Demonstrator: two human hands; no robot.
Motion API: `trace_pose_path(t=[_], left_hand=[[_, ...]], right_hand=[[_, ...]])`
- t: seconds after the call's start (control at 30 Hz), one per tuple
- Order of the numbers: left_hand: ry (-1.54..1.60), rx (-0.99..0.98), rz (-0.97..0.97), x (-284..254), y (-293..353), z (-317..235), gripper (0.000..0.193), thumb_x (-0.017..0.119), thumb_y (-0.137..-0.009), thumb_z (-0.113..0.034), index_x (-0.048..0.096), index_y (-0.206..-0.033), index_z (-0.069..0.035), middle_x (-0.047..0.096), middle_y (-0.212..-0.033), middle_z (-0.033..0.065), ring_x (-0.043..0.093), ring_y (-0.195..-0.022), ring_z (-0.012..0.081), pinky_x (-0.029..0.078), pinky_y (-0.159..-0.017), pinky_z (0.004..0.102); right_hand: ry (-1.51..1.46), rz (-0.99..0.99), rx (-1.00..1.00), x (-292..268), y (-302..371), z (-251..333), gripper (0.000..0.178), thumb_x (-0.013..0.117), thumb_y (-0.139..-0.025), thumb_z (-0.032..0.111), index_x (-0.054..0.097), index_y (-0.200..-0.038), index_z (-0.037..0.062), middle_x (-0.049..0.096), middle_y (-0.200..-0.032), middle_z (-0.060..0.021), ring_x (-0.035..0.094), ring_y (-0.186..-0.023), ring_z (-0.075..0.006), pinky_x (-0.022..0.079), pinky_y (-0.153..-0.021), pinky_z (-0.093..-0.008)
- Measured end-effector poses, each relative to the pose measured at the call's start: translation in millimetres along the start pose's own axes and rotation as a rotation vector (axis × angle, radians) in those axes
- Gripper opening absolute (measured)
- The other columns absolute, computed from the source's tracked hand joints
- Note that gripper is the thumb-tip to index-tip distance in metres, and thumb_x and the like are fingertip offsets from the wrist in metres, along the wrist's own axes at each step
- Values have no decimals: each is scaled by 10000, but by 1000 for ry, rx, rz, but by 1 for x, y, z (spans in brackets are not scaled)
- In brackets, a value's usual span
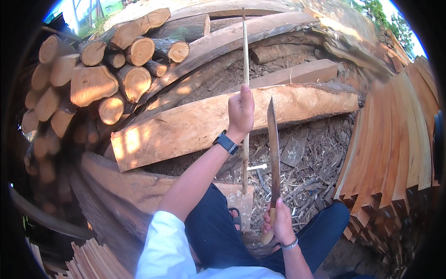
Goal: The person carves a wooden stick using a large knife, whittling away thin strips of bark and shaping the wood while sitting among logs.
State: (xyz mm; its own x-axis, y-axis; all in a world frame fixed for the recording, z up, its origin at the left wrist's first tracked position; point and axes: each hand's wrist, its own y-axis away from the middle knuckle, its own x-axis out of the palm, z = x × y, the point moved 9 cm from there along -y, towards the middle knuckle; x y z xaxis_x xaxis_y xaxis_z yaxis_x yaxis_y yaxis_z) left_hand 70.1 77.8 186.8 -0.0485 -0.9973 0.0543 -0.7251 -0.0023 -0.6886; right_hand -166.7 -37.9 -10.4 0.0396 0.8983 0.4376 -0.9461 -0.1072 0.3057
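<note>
My left hand (241, 113), with a dark watch (226, 142) at its wrist, is closed around a long thin wooden stick (245, 56). The stick stands nearly upright, its lower end down by a sawn board (239, 204) near my feet. In my right hand (280, 223) I grip a machete (274, 153) by its pale wooden handle, the long blade pointing up and away from me. Blade and stick are side by side with a gap between them. A small pale peeled piece (257, 167) shows just behind the stick.
A large sawn slab (186, 128) lies across the ground ahead. Cut logs (137, 81) are piled at the left, and stacked planks (390, 139) rise at the right. Wood chips and bark (306, 162) cover the ground between. Thin wood strips (95, 260) lie at the lower left.
</note>
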Motion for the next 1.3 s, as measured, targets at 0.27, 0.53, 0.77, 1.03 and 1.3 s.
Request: trace_pose_path(t=[0.27,0.53,0.77,1.03,1.3], left_hand=[[-11,-23,8,5,-13,15,630,311,-999,-572,295,-553,-128,257,-487,-44,262,-428,63,219,-412,243],[38,-29,74,14,18,-14,661,277,-995,-587,320,-542,-109,297,-465,-25,303,-396,69,220,-383,232],[12,-33,57,-1,44,-46,688,240,-966,-647,320,-562,-97,311,-467,3,303,-384,78,240,-343,225],[146,-30,-93,-50,115,-90,738,240,-865,-787,322,-563,-119,327,-488,2,286,-376,95,247,-337,219],[31,182,-115,-51,171,-139,671,249,-922,-716,292,-575,-143,288,-471,-19,274,-347,70,275,-325,179]], right_hand=[[73,23,125,-7,-4,-34,510,288,-1034,463,479,-895,11,469,-619,-51,456,-438,-133,418,-414,-279],[164,-5,88,-14,1,-33,487,303,-1037,430,485,-896,1,475,-607,-50,481,-442,-132,419,-412,-276],[315,57,-52,9,11,-5,444,339,-1037,369,505,-858,-2,504,-549,-52,499,-431,-142,416,-423,-291],[405,181,11,13,25,-31,375,407,-1015,292,509,-814,-8,530,-525,-94,583,-477,-226,443,-484,-348],[731,202,-149,-3,21,-56,384,614,-915,367,518,-847,1,563,-626,-193,619,-639,-389,475,-582,-426]])
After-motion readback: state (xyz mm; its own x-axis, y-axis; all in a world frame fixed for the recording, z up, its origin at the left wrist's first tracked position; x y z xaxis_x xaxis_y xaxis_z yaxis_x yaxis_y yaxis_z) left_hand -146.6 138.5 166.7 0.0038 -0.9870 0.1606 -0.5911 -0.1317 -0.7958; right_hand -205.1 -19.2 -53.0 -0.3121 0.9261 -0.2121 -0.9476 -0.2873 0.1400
